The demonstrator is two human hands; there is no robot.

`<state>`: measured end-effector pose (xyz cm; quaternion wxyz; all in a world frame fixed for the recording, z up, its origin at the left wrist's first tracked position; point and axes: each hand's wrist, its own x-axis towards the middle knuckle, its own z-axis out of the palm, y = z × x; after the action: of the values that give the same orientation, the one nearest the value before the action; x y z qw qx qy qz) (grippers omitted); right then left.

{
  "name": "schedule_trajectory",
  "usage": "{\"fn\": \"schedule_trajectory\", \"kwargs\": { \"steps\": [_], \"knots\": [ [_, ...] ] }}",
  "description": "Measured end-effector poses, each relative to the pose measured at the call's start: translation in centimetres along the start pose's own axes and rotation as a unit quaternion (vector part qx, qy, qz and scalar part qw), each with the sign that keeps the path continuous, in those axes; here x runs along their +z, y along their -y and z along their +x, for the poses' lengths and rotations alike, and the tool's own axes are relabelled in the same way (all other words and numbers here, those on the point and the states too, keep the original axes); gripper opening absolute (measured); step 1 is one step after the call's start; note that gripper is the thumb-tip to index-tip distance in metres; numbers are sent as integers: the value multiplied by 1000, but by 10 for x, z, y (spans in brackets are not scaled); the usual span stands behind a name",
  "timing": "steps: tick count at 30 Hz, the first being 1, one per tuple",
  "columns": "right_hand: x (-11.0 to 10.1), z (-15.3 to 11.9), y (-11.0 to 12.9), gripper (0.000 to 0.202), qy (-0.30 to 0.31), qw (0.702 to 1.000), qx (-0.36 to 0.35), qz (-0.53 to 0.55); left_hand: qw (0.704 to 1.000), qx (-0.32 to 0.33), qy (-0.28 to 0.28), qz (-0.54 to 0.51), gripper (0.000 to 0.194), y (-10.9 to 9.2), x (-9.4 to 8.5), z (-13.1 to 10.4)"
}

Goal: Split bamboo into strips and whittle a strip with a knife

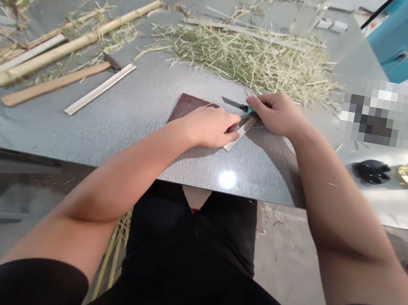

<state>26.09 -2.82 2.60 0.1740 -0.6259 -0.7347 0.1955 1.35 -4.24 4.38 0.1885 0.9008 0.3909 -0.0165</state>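
Observation:
My right hand (276, 113) is closed around the handle of a utility knife (234, 104), whose blade points left. Close beside it, my left hand (212, 126) has its fingers curled on a pale bamboo strip (239, 136), which slants between the two hands. The strip's lower end shows below my left fingertips; its upper end runs under my right hand. A dark reddish-brown flat piece (188, 107) lies on the table, partly covered by my left hand. Whether the blade touches the strip, I cannot tell.
Behind my hands spreads a heap of thin bamboo shavings (252, 58). To the left lie a hammer (58, 82), another bamboo strip (100, 89) and a long bamboo pole (81, 41). A clear plastic cup (311, 11) stands at the back right. The grey table (132, 134) ends near my lap.

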Motion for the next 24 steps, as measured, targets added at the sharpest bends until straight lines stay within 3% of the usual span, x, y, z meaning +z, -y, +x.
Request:
{"fn": "schedule_trajectory", "kwargs": {
  "steps": [17, 24],
  "knots": [
    [0, 0, 0, 79, 21, 1000, 6, 0, 1000, -10, 3, -11, 45, 0, 1, 0],
    [-2, -2, 2, 67, 45, 999, 8, -12, 1000, -20, 5, -21, 44, -3, 1, -1]
  ]
}}
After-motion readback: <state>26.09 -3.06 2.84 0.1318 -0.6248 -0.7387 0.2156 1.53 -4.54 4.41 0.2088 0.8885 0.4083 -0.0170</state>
